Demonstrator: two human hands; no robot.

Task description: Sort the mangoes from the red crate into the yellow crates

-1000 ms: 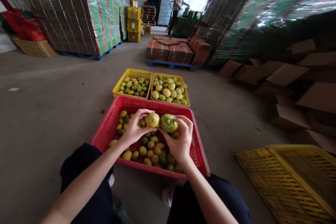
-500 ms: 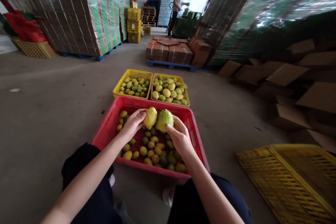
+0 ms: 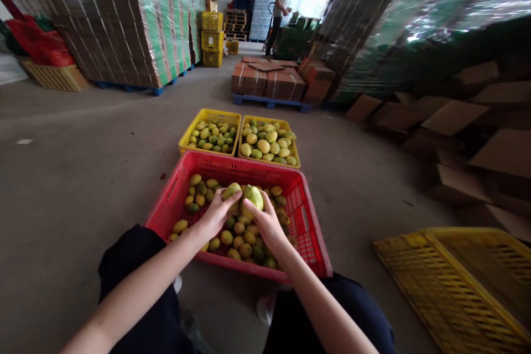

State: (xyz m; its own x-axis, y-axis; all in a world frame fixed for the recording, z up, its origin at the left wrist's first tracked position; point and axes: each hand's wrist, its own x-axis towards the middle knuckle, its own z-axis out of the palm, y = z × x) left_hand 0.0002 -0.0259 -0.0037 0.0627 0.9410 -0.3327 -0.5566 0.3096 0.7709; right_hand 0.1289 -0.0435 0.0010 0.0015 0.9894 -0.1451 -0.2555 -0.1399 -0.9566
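Observation:
My left hand (image 3: pixel 219 212) is closed on a yellow-green lemon (image 3: pixel 231 192), with the thumb across its top. Right beside it, my right hand (image 3: pixel 265 221) grips a greener lemon (image 3: pixel 252 200). Both fruits are held close together above a red plastic crate (image 3: pixel 309 215). Inside that crate lie many loose yellow and green lemons (image 3: pixel 238 228), partly hidden by my hands and forearms.
Beyond the red crate stand two yellow crates (image 3: pixel 209 113) of lemons, side by side. A yellow crate (image 3: pixel 452 282) is at the lower right. Cardboard boxes (image 3: pixel 452 113) lie along the right. Farther back are a pallet of flat cartons (image 3: pixel 265 80), wrapped stacks and a standing person (image 3: pixel 282 5).
Both hands have come lower and slightly nearer each other, turning the two lemons. At the back, the person's hands have drawn in toward the body.

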